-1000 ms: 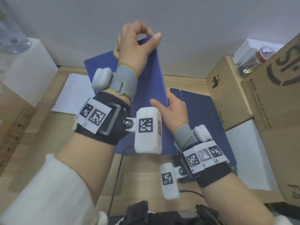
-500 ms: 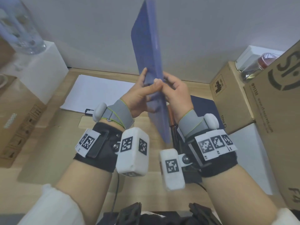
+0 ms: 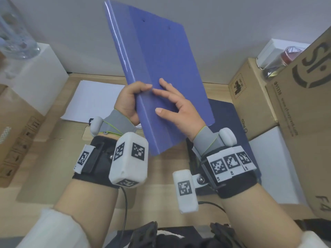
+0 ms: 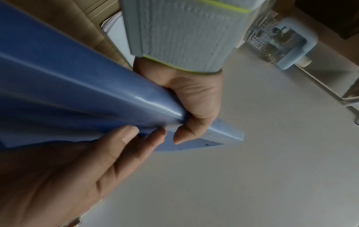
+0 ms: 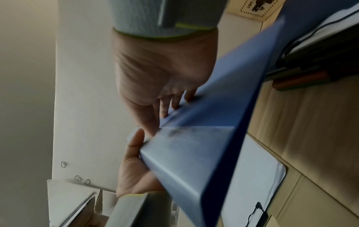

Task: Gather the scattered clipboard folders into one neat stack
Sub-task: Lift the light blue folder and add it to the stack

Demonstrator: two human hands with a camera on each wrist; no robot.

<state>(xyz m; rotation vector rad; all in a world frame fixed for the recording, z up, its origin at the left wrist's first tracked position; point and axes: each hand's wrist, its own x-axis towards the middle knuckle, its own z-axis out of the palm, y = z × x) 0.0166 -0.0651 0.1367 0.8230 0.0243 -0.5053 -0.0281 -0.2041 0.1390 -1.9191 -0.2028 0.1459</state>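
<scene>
I hold a light blue clipboard folder (image 3: 161, 59) in the air above the wooden table (image 3: 53, 176), its cover tilted towards me. My left hand (image 3: 131, 102) grips the spine edge, thumb on the cover, as the left wrist view shows (image 4: 194, 99). The right hand (image 3: 176, 108) lies on the cover with fingers spread and straight, also seen flat against the folder (image 5: 223, 99) in the right wrist view. A second, darker blue folder (image 3: 227, 119) lies flat on the table under my right wrist, partly hidden.
A white sheet of paper (image 3: 93, 101) lies at the back left. Cardboard boxes (image 3: 250, 97) and a large carton (image 3: 304, 113) crowd the right side. A white box (image 3: 35, 72) with a clear bottle (image 3: 16, 33) stands at the left. A black cable (image 3: 125, 203) runs near the front.
The light blue folder has come up off the table, stood edge-on, and now turns its cover to me. My right hand went from pinching it to lying flat on it.
</scene>
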